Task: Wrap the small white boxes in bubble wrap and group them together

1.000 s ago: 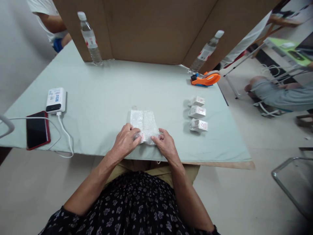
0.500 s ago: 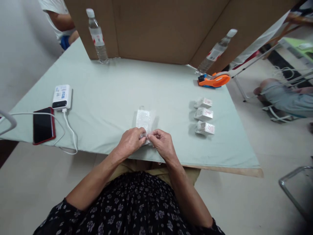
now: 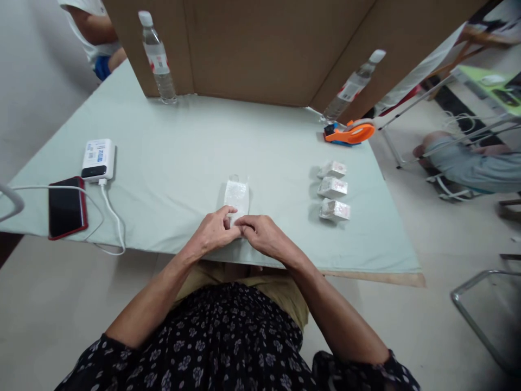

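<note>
A small white package in clear, crinkled plastic wrap point(image 3: 236, 196) lies flat on the table near its front edge. At its near left corner, my left hand point(image 3: 216, 228) grips the wrap, with the index finger on top and the thumb at the near end. My right hand point(image 3: 262, 232) is closed at the near right end, its fingertips pinching the plastic beside the left thumb. The two hands touch or nearly touch there. Fingers cover the near end of the package, so the fold under them is hidden.
To the right stand several small plastic-wrapped boxes point(image 3: 334, 187) in a row. An orange tape dispenser point(image 3: 352, 133) and two water bottles point(image 3: 159, 65) are by the cardboard panel point(image 3: 252, 49). A phone point(image 3: 67, 209) and a cabled power bank point(image 3: 97, 157) lie left. Other people sit nearby.
My right hand has turned and come over the near end of the package, its fingers now against my left thumb. Loose plastic on the package's right side looks drawn in. The view has shifted slightly.
</note>
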Demonstrator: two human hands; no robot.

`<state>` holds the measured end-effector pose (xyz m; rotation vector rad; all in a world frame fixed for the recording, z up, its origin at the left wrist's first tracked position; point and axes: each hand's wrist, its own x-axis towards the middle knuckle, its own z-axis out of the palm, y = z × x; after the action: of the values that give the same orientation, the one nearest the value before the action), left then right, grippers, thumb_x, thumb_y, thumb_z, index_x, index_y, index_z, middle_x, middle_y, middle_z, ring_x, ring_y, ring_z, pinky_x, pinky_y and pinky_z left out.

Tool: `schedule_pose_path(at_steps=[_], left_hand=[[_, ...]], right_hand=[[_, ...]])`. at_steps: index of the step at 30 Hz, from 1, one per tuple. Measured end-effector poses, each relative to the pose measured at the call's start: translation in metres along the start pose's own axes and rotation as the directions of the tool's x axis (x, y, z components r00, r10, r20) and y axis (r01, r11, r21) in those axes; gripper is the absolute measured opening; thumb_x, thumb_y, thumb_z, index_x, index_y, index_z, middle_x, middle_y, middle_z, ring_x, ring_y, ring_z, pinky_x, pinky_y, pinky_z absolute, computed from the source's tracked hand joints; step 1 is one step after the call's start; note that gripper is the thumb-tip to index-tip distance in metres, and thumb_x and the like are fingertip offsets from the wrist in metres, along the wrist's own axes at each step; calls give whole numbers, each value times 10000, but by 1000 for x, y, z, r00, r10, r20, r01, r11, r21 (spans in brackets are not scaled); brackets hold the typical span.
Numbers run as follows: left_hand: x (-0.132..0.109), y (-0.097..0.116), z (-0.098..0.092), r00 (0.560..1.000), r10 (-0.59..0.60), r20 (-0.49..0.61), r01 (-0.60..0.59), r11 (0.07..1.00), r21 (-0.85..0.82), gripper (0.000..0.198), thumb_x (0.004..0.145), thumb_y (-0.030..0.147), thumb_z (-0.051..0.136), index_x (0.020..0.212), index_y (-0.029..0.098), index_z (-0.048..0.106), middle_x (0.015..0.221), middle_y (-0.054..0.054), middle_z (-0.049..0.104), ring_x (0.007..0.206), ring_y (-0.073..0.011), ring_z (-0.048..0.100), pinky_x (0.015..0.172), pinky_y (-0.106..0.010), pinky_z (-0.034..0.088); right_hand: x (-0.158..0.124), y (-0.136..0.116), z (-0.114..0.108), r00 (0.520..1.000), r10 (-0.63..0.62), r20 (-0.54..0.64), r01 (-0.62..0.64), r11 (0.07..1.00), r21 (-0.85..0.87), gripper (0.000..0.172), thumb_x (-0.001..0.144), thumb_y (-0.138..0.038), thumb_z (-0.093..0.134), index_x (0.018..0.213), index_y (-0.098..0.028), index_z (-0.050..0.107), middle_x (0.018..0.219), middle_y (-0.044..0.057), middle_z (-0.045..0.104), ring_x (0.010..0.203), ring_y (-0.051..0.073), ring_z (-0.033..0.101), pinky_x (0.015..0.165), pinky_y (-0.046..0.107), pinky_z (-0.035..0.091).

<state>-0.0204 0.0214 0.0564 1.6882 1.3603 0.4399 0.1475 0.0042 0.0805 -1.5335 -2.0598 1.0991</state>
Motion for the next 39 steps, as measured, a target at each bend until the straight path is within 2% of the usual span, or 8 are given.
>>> schedule_pose_path(at_steps=[6,11,14,18,24,28,33,39], left_hand=[[-2,3,5,998,23,-51,-18,997,81,319,816,343,545,1083,193,635,690,14,592,630,-152,522,631,-280,378],[-2,2,8,995,89,-51,-79,982,169,222,808,267,528,997,194,619,797,-22,654,695,-173,569,646,-283,391],[-2,3,10,996,46,-78,-28,974,223,268,802,262,525,1032,173,630,842,-54,675,753,-202,602,691,-307,424],[-2,4,12,998,0,-67,14,976,218,493,788,263,542,1268,152,573,856,-56,686,779,-220,625,737,-325,454],[-6,6,8,991,135,-10,-122,924,363,657,850,234,493,1496,275,381,1054,-62,671,906,-227,635,809,-334,479],[-5,8,2,987,147,71,-163,883,441,559,870,229,471,1422,302,501,1025,-66,661,895,-237,641,805,-349,491],[-3,10,2,990,124,71,-143,892,428,467,868,240,468,1311,261,614,1029,-80,670,901,-246,647,804,-357,500],[-3,5,8,990,138,13,-132,913,386,468,851,241,475,1292,259,630,982,-69,667,841,-223,641,786,-345,496]], right_hand=[[16,-11,-19,971,-50,235,103,971,-217,330,791,-57,428,857,-196,720,759,15,696,676,130,564,641,245,364],[21,-16,-16,967,-108,231,190,911,-367,263,815,-77,489,880,-195,716,892,59,706,774,164,595,667,264,385],[16,-5,-16,982,-181,62,191,946,-263,277,839,-77,492,953,-202,712,981,54,714,852,165,622,754,277,438],[15,26,-17,964,-96,-247,57,985,-164,216,856,-141,544,979,-207,709,930,40,726,814,167,634,751,297,461],[34,58,-3,971,-151,-187,119,978,-173,183,839,-146,558,880,-209,724,848,35,698,786,168,625,735,293,458],[37,64,0,961,-134,-243,105,986,-129,152,831,-190,568,848,-212,718,824,32,691,737,162,606,717,295,463],[43,78,-4,905,146,-399,-100,986,132,314,776,-315,635,1058,-184,673,927,51,705,646,145,594,679,311,496],[79,80,-1,940,255,-228,-155,912,379,410,666,-445,707,938,-145,646,645,-26,578,567,132,508,529,259,396]])
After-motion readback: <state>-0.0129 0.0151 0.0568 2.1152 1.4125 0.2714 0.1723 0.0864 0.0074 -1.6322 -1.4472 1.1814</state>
